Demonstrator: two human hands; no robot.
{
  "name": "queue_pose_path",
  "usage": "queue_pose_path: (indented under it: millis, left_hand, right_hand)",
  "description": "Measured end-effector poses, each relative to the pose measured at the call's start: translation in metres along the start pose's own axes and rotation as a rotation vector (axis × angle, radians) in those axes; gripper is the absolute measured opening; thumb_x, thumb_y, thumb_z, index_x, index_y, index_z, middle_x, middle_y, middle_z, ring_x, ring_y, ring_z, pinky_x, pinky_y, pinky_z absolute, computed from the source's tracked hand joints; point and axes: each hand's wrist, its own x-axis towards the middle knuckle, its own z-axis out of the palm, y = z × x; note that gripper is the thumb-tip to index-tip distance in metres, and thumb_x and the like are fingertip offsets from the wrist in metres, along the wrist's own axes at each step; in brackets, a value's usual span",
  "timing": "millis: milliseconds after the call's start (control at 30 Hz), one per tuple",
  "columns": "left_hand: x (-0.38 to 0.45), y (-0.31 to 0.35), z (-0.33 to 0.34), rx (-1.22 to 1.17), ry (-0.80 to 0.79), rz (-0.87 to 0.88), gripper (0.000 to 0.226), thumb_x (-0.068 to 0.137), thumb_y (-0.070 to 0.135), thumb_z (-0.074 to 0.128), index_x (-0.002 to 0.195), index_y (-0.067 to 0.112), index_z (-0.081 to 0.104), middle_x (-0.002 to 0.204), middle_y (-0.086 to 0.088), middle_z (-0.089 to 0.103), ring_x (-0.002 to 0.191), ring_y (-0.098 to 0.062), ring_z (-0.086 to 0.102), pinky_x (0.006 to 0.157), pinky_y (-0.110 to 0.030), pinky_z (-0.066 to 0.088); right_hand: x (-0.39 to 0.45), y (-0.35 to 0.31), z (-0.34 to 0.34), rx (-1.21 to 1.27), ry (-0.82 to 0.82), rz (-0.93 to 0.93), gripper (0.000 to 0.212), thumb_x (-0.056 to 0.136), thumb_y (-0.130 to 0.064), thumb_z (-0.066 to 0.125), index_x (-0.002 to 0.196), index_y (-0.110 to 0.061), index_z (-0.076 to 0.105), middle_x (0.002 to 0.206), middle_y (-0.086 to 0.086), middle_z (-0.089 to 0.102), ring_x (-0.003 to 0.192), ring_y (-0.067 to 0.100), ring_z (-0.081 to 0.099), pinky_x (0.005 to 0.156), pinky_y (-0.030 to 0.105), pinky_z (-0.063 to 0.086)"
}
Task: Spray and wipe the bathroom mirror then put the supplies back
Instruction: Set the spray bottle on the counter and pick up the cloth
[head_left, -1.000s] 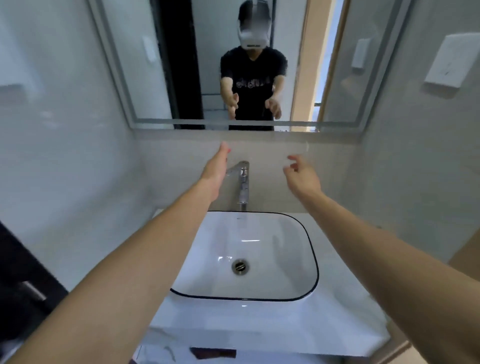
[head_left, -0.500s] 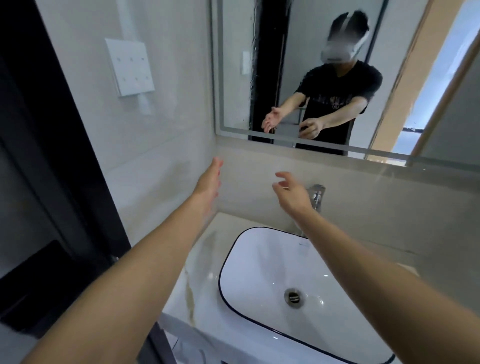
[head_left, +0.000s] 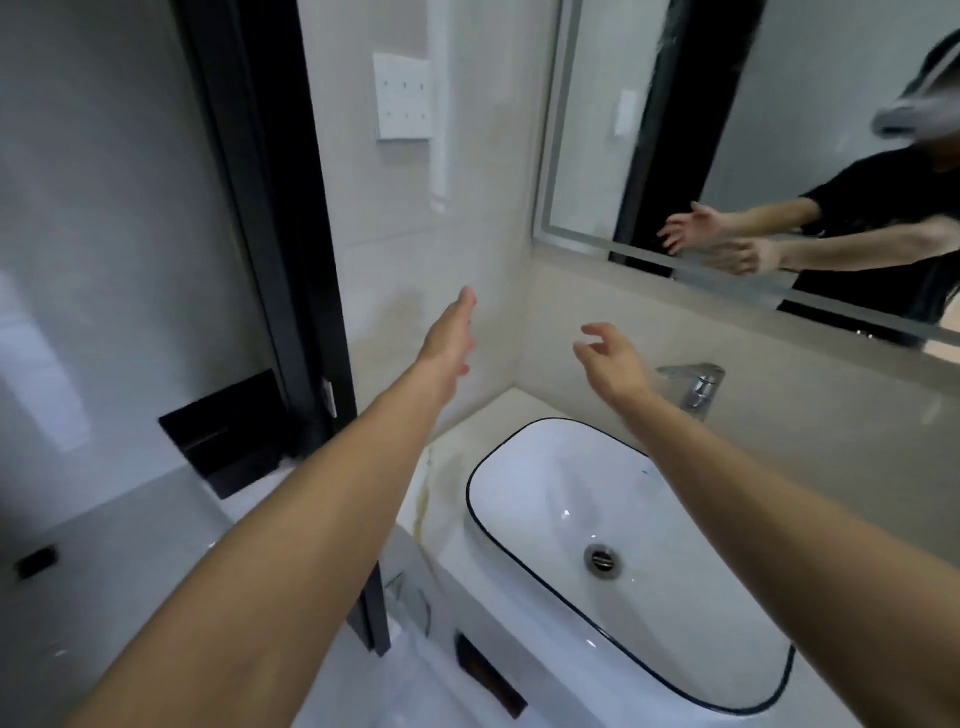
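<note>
Bare arms reach out over a bathroom sink (head_left: 524, 525), left hand (head_left: 451, 340) flat with fingers straight, right hand (head_left: 613, 358) loosely curled, both holding nothing. The mirror (head_left: 587, 156) hangs far right, above and beyond the right hand, which is nearer (no spray bottle or cloth in sight).

A glossy white ceramic-looking sink (head_left: 524, 499) is being shown, set in a smooth, pale stone-like worktop (head_left: 452, 467); the tap (head_left: 698, 387) is looking like polished metal, the mirror (head_left: 597, 130) reflective glass.
</note>
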Motion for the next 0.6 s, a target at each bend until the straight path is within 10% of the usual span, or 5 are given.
queue_pose_path:
  millis: [600]
  left_hand:
    - [-0.149, -0.045, -0.032, 0.028, 0.181, -0.034, 0.061, 0.100, 0.064, 0.036, 0.151, 0.032, 0.040, 0.154, 0.003, 0.041, 0.118, -0.020, 0.052, 0.103, -0.046, 0.042]
  right_hand:
    - [-0.150, -0.022, 0.014, 0.147, -0.234, -0.045, 0.039, 0.096, -0.034, 0.055, 0.134, -0.026, 0.054, 0.126, 0.007, 0.062, 0.111, 0.026, 0.059, 0.101, 0.041, 0.048]
